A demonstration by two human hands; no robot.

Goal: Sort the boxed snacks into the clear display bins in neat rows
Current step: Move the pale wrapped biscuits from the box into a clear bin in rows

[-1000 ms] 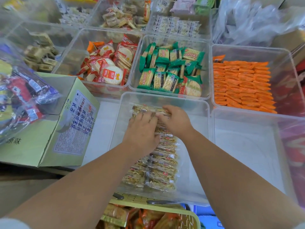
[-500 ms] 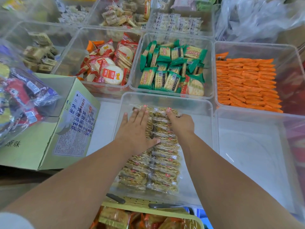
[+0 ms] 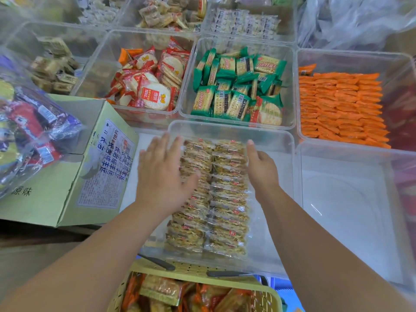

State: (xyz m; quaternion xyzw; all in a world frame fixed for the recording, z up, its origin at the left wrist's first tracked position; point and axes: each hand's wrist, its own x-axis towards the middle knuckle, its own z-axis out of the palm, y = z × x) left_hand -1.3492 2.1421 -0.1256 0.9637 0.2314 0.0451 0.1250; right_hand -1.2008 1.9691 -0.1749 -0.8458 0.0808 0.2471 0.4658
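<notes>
A clear display bin [image 3: 279,140] in front of me holds two neat rows of clear-wrapped golden snack packs [image 3: 227,199]. My left hand [image 3: 162,174] lies flat and open over the left row's upper part, fingers spread past the bin's left wall. My right hand [image 3: 261,165] stands edge-on against the right side of the right row, fingers straight, holding nothing. An open pale green cardboard box [image 3: 67,183] sits to the left of the bin.
Behind are bins of red rice-cracker packs [image 3: 153,86], green cracker packs [image 3: 238,86] and orange packs [image 3: 337,109]. An empty clear bin [image 3: 351,199] stands on the right. A yellow basket [image 3: 202,273] of snacks is below. A bag of mixed packets [image 3: 24,131] rests on the box.
Both hands have spread apart from the far end of the rows; the left slid left and flattened, the right moved to the right flank of the packs.
</notes>
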